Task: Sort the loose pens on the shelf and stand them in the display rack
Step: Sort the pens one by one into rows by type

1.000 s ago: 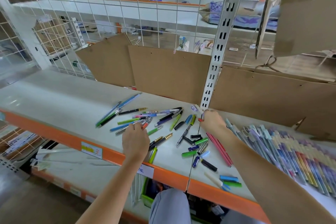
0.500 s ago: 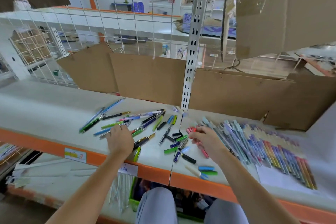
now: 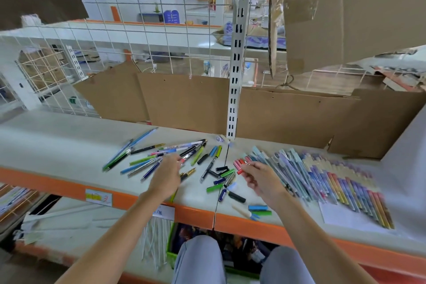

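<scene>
Several red pens sit bunched in the right hand, its fingers curled round their lower ends while the capped tips poke out above the knuckles. Just right of that grip lies the long fanned row of pastel pens, already ordered by colour and touching the back of the hand. Left of the grip, across the seam in the white shelf with its orange front edge, the scattered loose pens lie crossed over one another; the left hand hovers over them, fingers loosely bent, and whether it has one pinched I cannot tell. No display rack shows anywhere, so where these pens must stand is unknown.

The risks, as I judge them: a bunch held only at one end may splay and slip, dropping onto the fanned row and scrambling it. Short loose caps and stubs below the grip lie near the shelf's lip and could be swept off by either forearm.
</scene>
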